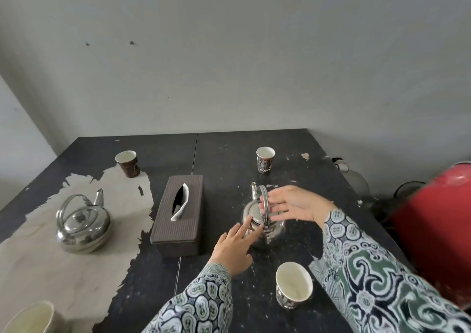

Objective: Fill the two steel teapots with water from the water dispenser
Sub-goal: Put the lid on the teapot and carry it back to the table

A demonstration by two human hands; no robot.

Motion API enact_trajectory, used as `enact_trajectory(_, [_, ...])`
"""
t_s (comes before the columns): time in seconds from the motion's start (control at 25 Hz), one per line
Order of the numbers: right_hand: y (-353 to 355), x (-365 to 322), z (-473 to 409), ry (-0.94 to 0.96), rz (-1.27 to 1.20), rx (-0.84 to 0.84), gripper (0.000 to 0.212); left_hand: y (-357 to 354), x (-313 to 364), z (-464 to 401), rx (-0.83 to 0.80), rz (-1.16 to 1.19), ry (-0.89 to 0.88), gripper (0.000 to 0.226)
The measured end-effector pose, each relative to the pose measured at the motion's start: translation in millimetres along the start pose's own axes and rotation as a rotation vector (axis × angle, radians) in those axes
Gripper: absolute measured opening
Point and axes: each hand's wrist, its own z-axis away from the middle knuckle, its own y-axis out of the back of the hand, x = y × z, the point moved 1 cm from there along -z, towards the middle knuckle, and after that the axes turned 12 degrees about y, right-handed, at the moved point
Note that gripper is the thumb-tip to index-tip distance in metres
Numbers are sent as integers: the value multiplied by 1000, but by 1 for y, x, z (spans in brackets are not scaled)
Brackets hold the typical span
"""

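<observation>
Two steel teapots stand on a dark, worn table (229, 154). One steel teapot (82, 224) sits at the left with its lid on and its handle upright. The other teapot (257, 215) stands right of the middle, spout pointing away. My right hand (293, 206) hovers open at its upright handle, fingers spread, touching or just beside it. My left hand (233, 250) reaches in from below, fingertips at the pot's lid and near side. Neither hand has closed around anything. No water dispenser can be made out for certain.
A brown tissue box (178, 215) lies between the teapots. Paper cups stand at the back left (127, 163), back middle (265, 163), front right (293, 285) and bottom-left corner (30, 318). A red container (433, 230) and other vessels sit off the table's right edge.
</observation>
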Motion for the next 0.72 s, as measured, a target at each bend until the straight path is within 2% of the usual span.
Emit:
enact_trajectory(0.2, [26,28,-12,-9,-30,22,16,-18,12,-29,-39,-108,-2,76])
enact_trajectory(0.44, [58,31,-14,77,-71,127,12,-18,24,-51,-25,-147,12,79])
enact_trajectory(0.72, [46,30,-6,76,-142,157,15,1,28,-54,-37,-265,-19,78])
